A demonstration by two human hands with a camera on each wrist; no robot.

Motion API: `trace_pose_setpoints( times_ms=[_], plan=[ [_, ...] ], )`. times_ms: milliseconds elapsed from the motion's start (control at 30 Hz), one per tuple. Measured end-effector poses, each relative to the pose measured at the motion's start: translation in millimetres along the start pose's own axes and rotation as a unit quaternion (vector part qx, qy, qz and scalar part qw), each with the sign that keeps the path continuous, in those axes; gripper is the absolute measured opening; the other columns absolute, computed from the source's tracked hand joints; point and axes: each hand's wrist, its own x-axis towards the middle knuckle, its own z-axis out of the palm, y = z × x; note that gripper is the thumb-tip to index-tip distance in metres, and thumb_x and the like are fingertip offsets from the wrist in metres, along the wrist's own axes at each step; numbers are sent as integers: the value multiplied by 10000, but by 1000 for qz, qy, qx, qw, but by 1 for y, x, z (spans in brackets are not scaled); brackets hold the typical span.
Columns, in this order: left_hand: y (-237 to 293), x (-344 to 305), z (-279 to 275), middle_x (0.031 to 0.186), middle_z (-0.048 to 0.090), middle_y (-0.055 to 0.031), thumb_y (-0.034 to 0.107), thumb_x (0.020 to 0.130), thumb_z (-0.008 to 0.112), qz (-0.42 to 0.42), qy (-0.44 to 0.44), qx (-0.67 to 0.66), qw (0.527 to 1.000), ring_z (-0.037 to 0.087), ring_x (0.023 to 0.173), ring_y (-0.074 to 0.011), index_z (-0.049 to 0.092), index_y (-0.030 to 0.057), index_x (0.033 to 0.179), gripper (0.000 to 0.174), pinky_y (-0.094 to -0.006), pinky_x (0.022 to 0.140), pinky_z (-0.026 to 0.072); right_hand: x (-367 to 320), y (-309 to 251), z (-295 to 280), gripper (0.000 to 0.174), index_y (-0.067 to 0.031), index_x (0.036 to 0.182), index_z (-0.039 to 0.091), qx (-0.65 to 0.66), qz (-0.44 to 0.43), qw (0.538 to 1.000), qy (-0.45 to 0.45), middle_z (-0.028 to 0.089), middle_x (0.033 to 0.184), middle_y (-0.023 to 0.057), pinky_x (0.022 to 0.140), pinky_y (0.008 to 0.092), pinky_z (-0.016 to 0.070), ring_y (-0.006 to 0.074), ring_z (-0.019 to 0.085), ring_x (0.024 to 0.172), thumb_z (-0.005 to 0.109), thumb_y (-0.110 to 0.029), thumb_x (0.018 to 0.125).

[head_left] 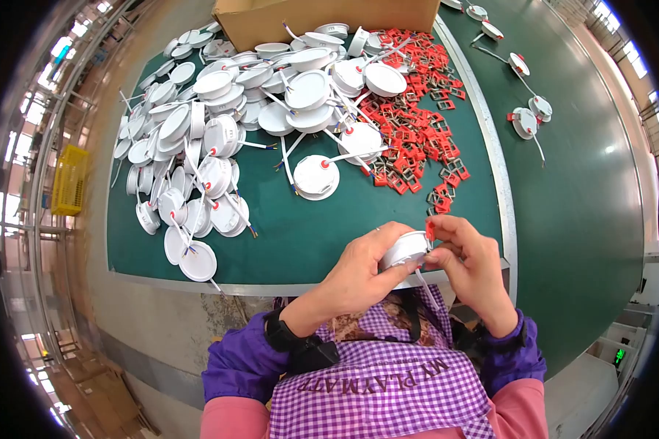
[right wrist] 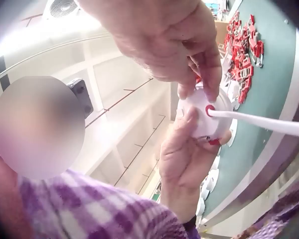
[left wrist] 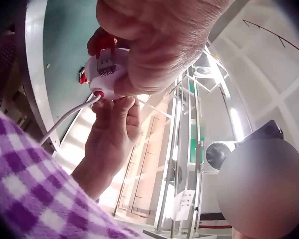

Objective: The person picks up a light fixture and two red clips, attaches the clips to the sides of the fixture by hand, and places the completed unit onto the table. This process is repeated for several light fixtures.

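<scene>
A round white fixture [head_left: 404, 249] is gripped in the left hand [head_left: 359, 271] above the table's front edge, thumb on its near side. The right hand [head_left: 470, 265] pinches a red clip [head_left: 430, 230] at the fixture's right side. In the left wrist view a red clip with a metal spring [left wrist: 106, 62] sits on the side of the fixture by the left hand [left wrist: 159, 45]. A white cable [right wrist: 259, 122] leaves a red grommet in the fixture in the right wrist view, where the right hand's [right wrist: 164, 45] fingertips touch the fixture.
Many white fixtures [head_left: 307, 89] with cables lie heaped on the green table's left and middle. Red clips [head_left: 410, 139] are piled right of them, before a cardboard box [head_left: 322, 18]. Several more fixtures [head_left: 524, 123] stand on the green surface [head_left: 586, 183] beyond a metal rail.
</scene>
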Motion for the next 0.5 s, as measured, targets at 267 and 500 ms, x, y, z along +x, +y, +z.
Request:
trace_pose_setpoints(
  times_ms=[267,500],
  plan=[
    [-4,16,-11,1169,560,-98,170,800,693,75,58,162,982,523,1074,-185,464,36,1281,549,-331,900,412,12,27,-59,279,44,1129,561,1,92,993,69,628,887,86,570,242,505,107,600,621,561,-25,858],
    [-27,25,-92,1202,507,-190,138,756,682,96,267,487,826,437,1161,-357,498,15,1220,514,-421,984,355,21,82,-175,371,-28,1224,547,-379,141,830,385,652,925,112,601,294,500,161,608,647,590,-152,877]
  ],
)
